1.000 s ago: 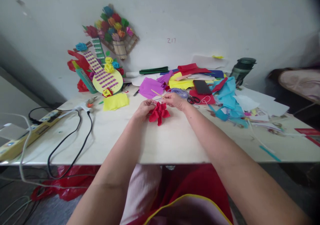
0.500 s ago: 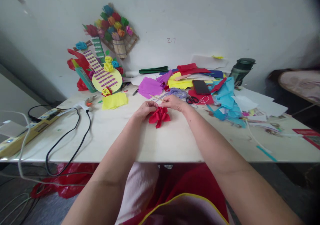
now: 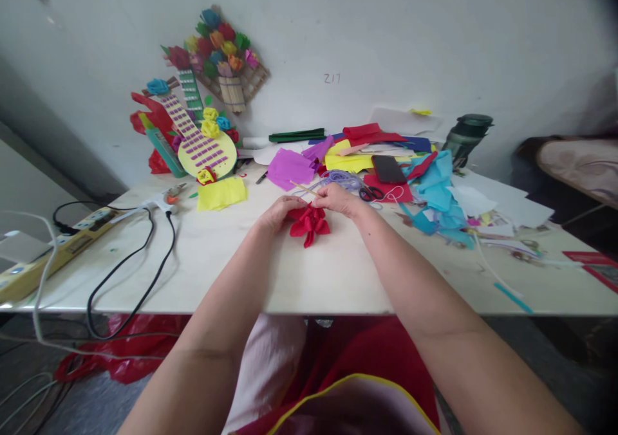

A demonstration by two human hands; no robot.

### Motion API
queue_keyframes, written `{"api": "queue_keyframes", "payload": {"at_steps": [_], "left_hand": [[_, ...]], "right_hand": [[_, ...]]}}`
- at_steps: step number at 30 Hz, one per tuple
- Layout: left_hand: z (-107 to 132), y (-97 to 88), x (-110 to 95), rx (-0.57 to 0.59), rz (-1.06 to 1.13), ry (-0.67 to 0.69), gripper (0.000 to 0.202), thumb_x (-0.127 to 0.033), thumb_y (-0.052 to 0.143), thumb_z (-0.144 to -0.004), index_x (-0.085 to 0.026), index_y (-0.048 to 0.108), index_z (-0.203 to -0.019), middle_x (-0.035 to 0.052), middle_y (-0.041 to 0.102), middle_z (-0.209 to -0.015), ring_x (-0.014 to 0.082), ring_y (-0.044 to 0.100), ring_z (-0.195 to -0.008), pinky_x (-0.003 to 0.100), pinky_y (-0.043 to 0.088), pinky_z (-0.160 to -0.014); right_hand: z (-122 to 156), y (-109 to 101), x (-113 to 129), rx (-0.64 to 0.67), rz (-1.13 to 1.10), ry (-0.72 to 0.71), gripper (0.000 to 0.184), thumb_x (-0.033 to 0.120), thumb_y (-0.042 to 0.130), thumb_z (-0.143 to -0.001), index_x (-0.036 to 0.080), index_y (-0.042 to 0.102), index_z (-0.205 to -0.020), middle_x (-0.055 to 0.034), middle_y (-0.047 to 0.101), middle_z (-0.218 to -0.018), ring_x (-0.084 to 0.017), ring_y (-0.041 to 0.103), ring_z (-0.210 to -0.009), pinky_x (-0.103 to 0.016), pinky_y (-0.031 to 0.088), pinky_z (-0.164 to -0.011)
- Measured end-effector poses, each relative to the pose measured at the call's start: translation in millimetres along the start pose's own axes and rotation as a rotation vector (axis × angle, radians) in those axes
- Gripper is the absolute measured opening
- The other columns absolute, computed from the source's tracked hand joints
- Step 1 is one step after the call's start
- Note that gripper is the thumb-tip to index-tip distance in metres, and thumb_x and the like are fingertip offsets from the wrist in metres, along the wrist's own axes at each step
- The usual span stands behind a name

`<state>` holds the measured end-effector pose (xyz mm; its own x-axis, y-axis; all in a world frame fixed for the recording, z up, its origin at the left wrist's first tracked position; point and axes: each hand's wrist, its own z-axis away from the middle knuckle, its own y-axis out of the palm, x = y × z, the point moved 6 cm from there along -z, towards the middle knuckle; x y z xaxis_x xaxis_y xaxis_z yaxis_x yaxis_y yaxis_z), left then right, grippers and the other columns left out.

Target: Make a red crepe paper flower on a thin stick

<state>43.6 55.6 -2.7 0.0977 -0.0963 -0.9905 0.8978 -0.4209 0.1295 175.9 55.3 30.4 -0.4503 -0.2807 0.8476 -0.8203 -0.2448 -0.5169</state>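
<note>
A red crepe-paper flower (image 3: 309, 224) with spread petals is just above the white table (image 3: 328, 280), between my two hands. My left hand (image 3: 282, 212) grips its left edge, fingers closed on the petals. With thumb and fingers pinched, my right hand (image 3: 335, 199) is at the flower's upper right and holds a thin wooden stick (image 3: 303, 188) that points up and left. Whether the right fingertips also press on a petal cannot be made out. Beyond the right hand lie black-handled scissors (image 3: 371, 194) and a bundle of lilac cord (image 3: 342, 179).
Purple paper (image 3: 290, 168), a phone (image 3: 389, 169), blue paper (image 3: 434, 184) and a dark bottle (image 3: 467, 138) lie or stand behind my hands. On the left are a yellow paper piece (image 3: 222, 194), a paper guitar (image 3: 207, 155), black cables and a power strip (image 3: 72, 245).
The red flower has turned slightly and its petals show more spread out. Both hands have stayed almost in place, with the stick still in the right one.
</note>
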Motion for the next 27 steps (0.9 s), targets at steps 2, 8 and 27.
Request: {"api": "queue_keyframes", "payload": {"at_steps": [2,8,27], "left_hand": [[0,1.2,1,0.023,0.012,-0.016,0.014,-0.021,0.066,-0.061,-0.009,0.065,-0.068,0.005,0.062,-0.058,0.0122,0.055,-0.05,0.023,0.041,-0.051],[3,5.1,2,0.1,0.106,-0.054,0.017,-0.02,0.069,-0.061,-0.009,0.066,-0.073,0.0064,0.064,-0.063,0.0148,0.059,-0.055,0.026,0.044,-0.057],[1,2.9,2,0.049,0.149,0.006,0.032,-0.01,0.069,-0.054,-0.013,0.058,-0.083,0.0029,0.065,-0.062,0.0139,0.06,-0.05,0.023,0.047,-0.052]], "right_hand": [[0,1,-1,0.004,-0.05,0.0,0.018,0.029,0.059,-0.061,0.015,0.049,-0.053,0.0077,0.033,-0.048,-0.006,0.028,-0.05,-0.025,0.02,-0.052],[3,1,5,-0.022,-0.112,0.003,0.02,0.03,0.06,-0.061,0.016,0.047,-0.054,0.0078,0.034,-0.049,-0.005,0.028,-0.049,-0.025,0.021,-0.052],[5,-2,13,-0.117,-0.139,-0.055,0.026,0.031,0.059,-0.062,0.018,0.038,-0.054,0.0065,0.035,-0.051,-0.006,0.031,-0.053,-0.024,0.023,-0.052]]}}
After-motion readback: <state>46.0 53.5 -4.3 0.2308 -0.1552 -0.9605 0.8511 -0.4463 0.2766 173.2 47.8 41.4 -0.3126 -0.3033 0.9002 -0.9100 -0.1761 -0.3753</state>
